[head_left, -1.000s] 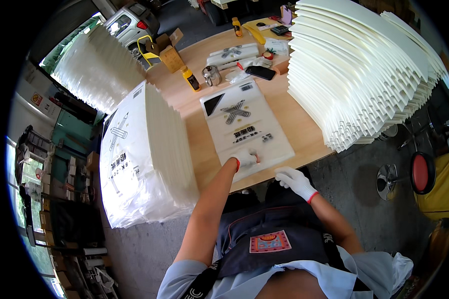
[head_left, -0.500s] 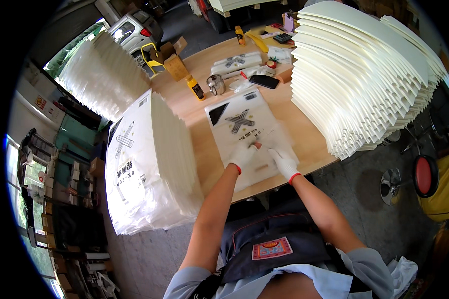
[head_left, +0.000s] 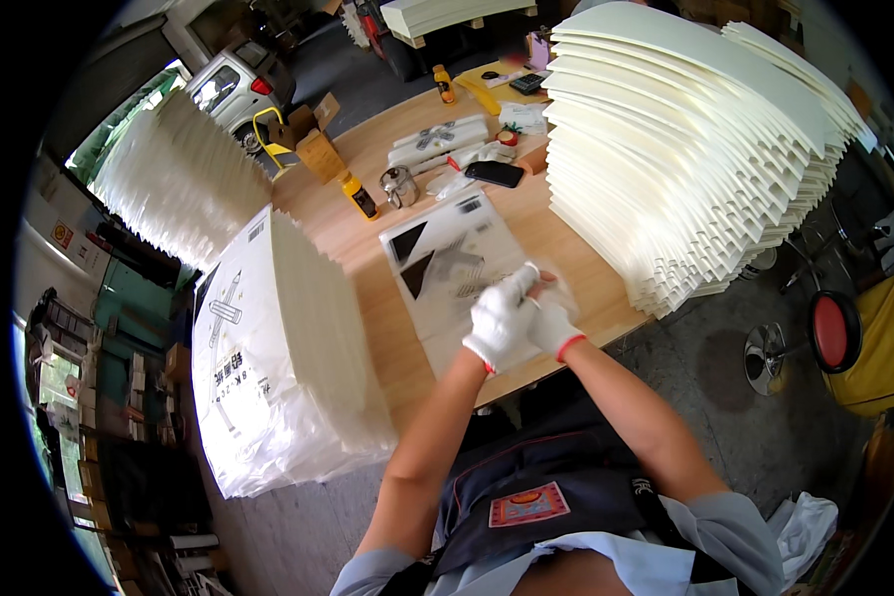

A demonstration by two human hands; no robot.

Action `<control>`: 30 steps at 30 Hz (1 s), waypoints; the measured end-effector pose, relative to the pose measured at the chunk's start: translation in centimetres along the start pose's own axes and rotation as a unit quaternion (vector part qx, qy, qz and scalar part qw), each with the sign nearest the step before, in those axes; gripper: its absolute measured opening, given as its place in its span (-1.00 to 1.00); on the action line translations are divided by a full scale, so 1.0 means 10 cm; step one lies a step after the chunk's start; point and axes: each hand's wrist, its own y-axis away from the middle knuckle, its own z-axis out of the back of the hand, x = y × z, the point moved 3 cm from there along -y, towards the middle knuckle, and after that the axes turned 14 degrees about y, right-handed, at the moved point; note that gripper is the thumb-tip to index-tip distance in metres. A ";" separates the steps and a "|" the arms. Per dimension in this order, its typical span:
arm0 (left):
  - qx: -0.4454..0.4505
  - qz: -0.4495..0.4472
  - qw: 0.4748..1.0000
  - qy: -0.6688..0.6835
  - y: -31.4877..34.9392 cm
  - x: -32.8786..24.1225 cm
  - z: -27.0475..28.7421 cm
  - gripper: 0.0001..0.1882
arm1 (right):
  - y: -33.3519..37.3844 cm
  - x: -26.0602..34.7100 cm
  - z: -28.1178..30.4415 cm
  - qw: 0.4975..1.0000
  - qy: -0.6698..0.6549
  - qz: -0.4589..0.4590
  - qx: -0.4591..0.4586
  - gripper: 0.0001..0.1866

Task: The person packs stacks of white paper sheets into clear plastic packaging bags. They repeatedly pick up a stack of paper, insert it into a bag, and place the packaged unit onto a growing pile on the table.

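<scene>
Both my hands wear white gloves and are close together over a stack of clear printed plastic bags [head_left: 422, 323] at the table's near edge. My left hand [head_left: 504, 316] is closed on the top plastic bag [head_left: 457, 263], whose film is raised and shifted toward me, so its dark corner triangle shows below the one underneath. Against it, my right hand [head_left: 552, 326] is closed too, with filmy plastic beside its fingers. Some fingertips look bare. The left hand partly covers the right one's fingers, and motion blurs them.
Left of the bags stands a tall stack of filled paper packs [head_left: 238, 348]; another wrapped stack [head_left: 174, 179] is behind it. A high pile of white paper sheets [head_left: 656, 169] occupies the right. Farther back are a metal pot [head_left: 399, 187], yellow bottle [head_left: 359, 196] and black phone [head_left: 495, 174].
My hands have come together, the left moving up and right toward the other. The top bag has lifted and slid toward me off the one beneath. The whole view has shifted slightly.
</scene>
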 end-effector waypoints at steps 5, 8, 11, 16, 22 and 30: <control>0.094 -0.003 0.994 -0.061 0.37 -0.61 -0.27 -0.62 | -0.18 0.06 -0.07 0.993 0.100 0.060 0.034 -0.68; 0.042 0.032 0.994 -0.101 0.38 -0.24 0.03 -0.51 | -0.07 0.17 0.17 0.970 0.115 0.164 0.135 -0.67; -0.006 0.031 0.957 -0.288 0.33 -0.27 0.29 -0.37 | 0.32 0.01 0.87 0.933 0.098 0.254 0.235 -0.65; -0.034 -0.078 0.883 -0.462 0.16 -1.01 0.45 -0.28 | 0.63 -0.52 3.04 0.911 0.004 0.319 -0.261 -0.76; 0.024 -0.150 0.981 -0.123 -0.39 -1.77 0.15 -0.33 | 0.45 -1.35 4.41 0.853 0.346 0.155 -0.359 -0.68; 0.253 0.056 0.879 0.401 -1.07 -2.17 -0.69 -0.43 | 0.13 -1.51 4.85 0.805 0.403 0.287 -0.327 -0.73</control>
